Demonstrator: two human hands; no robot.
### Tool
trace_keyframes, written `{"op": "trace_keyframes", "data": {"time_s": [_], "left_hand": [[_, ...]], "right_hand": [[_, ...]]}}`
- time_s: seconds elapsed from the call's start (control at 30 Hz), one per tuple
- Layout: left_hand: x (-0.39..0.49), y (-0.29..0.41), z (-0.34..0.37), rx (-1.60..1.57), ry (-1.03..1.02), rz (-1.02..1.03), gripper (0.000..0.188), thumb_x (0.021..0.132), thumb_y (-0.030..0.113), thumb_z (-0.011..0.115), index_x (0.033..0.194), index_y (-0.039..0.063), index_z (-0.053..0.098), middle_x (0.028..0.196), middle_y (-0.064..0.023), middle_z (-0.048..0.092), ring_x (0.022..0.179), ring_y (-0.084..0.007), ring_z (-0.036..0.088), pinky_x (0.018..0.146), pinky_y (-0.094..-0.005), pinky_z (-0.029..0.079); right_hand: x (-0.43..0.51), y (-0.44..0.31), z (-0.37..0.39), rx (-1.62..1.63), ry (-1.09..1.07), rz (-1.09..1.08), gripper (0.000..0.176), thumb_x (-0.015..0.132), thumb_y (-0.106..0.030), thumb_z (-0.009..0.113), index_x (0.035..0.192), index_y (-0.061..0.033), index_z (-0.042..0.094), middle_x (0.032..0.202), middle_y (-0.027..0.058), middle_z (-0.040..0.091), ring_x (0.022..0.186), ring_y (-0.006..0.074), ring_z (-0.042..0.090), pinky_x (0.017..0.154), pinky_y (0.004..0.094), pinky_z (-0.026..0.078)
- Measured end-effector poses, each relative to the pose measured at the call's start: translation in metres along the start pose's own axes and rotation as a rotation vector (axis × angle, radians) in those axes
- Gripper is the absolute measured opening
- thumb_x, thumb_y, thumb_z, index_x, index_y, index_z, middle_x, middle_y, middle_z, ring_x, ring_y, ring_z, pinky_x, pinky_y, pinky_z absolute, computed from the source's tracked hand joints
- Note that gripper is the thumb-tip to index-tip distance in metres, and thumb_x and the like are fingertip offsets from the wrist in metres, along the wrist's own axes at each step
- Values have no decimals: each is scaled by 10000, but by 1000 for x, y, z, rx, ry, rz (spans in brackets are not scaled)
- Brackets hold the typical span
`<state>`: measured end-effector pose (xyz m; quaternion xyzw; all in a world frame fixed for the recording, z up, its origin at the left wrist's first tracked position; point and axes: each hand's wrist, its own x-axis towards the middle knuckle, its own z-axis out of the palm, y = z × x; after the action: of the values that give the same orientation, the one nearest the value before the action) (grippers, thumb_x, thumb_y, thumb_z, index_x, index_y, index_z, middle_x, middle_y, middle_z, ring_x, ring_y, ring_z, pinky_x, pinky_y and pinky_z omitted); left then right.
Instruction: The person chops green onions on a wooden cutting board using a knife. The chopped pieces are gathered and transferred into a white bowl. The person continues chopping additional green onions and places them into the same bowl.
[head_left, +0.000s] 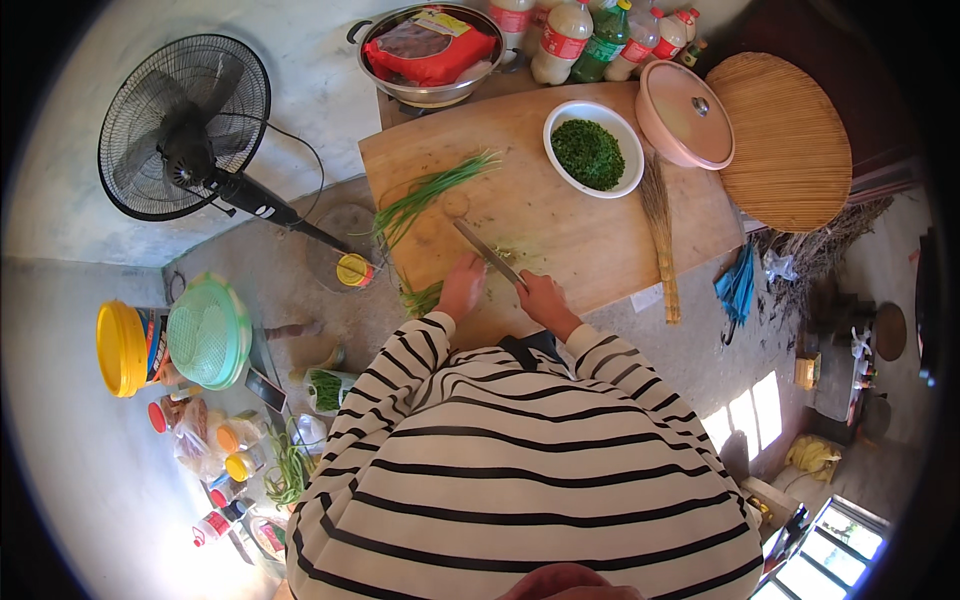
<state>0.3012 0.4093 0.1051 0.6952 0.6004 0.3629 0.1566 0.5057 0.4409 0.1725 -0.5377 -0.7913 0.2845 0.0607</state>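
My right hand (549, 301) grips the handle of a kitchen knife (485, 249), whose blade slants up and left across the wooden board (517, 172). Beside the blade, my left hand (463, 285) rests with curled fingers on a bunch of chives (422, 300); the green leaves stick out to its left, and the held part is hidden. Small pale and green cut bits (501, 259) lie by the knife. Farther up the board is a loose bunch of long chives (431, 193). A white bowl (555, 169) full of finely chopped greens (589, 154) stands at upper right.
A straw whisk (660, 232) lies across the board's right side, near a lidded pink pot (679, 112) and a round slatted lid (787, 142). A metal pot (435, 94) and several filled bottles (562, 41) stand behind. To the left is a standing fan (187, 142).
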Motion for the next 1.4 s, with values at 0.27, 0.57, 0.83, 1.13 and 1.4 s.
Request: {"op": "trace_keyframes", "data": {"time_s": [0.27, 0.57, 0.83, 1.13, 1.4], "left_hand": [[1, 8, -15, -21, 11, 59, 77, 896, 64, 657, 941, 18, 615, 964, -165, 580, 923, -401, 586, 766, -476, 510], [-6, 1, -12, -63, -58, -1, 81, 851, 36, 629, 925, 4, 617, 982, -168, 568, 942, -388, 563, 804, -462, 497], [-4, 5, -15, -86, -34, 10, 95, 846, 14, 628, 940, 2, 623, 968, -165, 574, 930, -385, 568, 807, -459, 497], [-6, 2, -13, -56, -60, -12, 98, 852, 26, 623, 947, 6, 624, 976, -166, 579, 940, -382, 574, 810, -455, 498], [-8, 1, -11, -46, -37, 29, 119, 848, 19, 591, 965, 6, 607, 1013, -179, 582, 959, -398, 575, 820, -471, 492]], "right_hand": [[-1, 0, 4, -59, 12, -17, 174, 968, -282, 606, 1018, -116, 612, 760, 259, 666, 750, 498, 656, 676, 593, 523], [-1, -6, -4, -59, -52, 20, 165, 961, -275, 583, 1016, -124, 622, 792, 238, 687, 783, 479, 682, 708, 585, 534], [-3, -4, 1, -92, -97, 1, 162, 986, -272, 558, 1012, -113, 581, 767, 240, 673, 746, 495, 657, 668, 607, 509], [6, -6, 13, -100, -70, -5, 170, 987, -262, 548, 1005, -95, 580, 754, 259, 665, 743, 505, 654, 662, 611, 509], [5, 5, 0, 82, -14, -12, 182, 969, -259, 607, 981, -77, 600, 733, 256, 652, 723, 509, 630, 651, 588, 502]]}}
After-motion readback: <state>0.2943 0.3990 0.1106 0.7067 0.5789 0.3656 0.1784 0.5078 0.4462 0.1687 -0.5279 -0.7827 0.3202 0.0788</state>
